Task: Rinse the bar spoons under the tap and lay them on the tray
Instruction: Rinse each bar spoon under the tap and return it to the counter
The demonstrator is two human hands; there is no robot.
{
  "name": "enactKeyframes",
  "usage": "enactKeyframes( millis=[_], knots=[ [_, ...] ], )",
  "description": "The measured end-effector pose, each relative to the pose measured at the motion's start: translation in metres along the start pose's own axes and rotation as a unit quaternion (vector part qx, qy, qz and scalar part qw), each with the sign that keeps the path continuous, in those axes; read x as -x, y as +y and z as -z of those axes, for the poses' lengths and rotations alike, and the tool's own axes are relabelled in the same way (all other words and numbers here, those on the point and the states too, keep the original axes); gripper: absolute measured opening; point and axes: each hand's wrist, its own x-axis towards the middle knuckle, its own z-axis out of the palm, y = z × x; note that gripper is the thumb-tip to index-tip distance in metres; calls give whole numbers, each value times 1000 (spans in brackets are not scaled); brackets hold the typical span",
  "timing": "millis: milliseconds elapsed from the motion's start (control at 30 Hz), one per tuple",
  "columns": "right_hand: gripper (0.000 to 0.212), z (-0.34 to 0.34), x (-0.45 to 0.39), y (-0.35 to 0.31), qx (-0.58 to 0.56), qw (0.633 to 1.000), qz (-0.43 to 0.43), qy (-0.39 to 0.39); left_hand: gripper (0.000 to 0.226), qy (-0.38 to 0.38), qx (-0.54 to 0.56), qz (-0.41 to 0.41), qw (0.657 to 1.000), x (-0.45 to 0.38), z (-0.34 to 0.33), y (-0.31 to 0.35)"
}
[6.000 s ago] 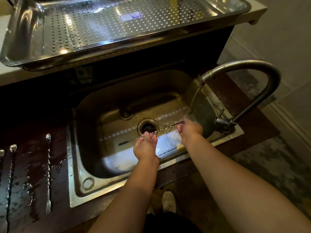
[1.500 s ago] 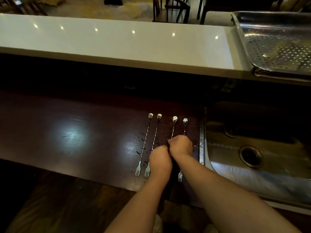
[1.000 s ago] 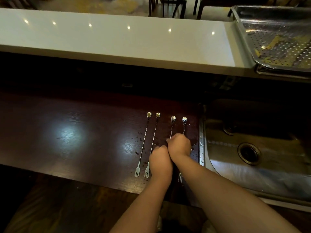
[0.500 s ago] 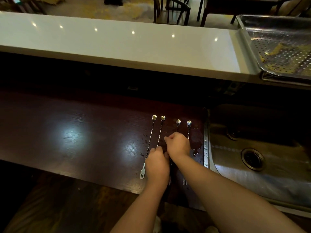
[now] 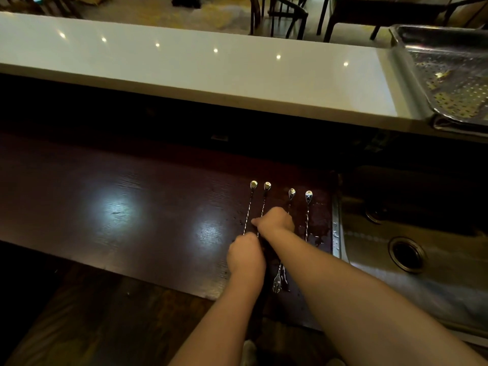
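Fingers of both hands curl downward onto the row of four bar spoons (image 5: 264, 204); whether they already pinch a stem or only press on it I cannot tell, since the knuckles cover the tips. The left hand (image 5: 245, 256) sits over the lower stems of the two spoons farthest from the sink (image 5: 412, 283), and the right hand (image 5: 276, 220) covers the middle of the second and third. The spoons lie side by side on the dark wooden counter (image 5: 132, 220) just beside the sink, bowls pointing away from the person, the nearest one in a patch of water drops.

The stems are thin, twisted and lie flat on wet wood, so a pinch could slip, or lifting one could drag or roll its neighbour towards the sink rim. The tray (image 5: 449, 75) stands well beyond the sink on the white bar top (image 5: 184, 64), so a wet spoon carried there could slide from the fingers.

The tap is out of view, the tray is cut off by the frame, most fork ends hide under the forearms, and the dim light blurs the spoon bowls
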Motion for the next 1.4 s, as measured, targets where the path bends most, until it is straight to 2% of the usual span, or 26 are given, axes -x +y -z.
enactKeyframes(
  millis=[100, 367, 567, 700, 800, 900, 1133, 1400],
  knots=[
    [26, -4, -1, 1, 14, 1000, -6, 16, 25, -10, 4, -3, 1000, -2, 1, -1],
    [24, -7, 0, 3, 10, 1000, -10, 17, 25, -35, 38, 7, 999, -8, 3, -3],
    [23, -9, 3, 8, 0, 1000, 16, 16, 24, -40, 36, 6, 999, -6, 3, 1],
    [14, -6, 5, 9, -19, 999, 19, 20, 20, -37, 41, 11, 998, -5, 3, 1],
    [26, -4, 7, 10, -29, 999, 24, 28, 18, -31, 39, 4, 999, -4, 4, 2],
    [26, 3, 8, 10, -39, 998, 26, 41, 18, -21, 36, -7, 999, -3, 9, 9],
    [21, 46, 8, 22, -87, 992, 25, 85, 13, -8, 15, -58, 998, 3, 24, 48],
    [17, 108, 1, 86, -174, 974, -15, 144, 17, -11, -64, -162, 985, 26, 4, 125]
  ],
)
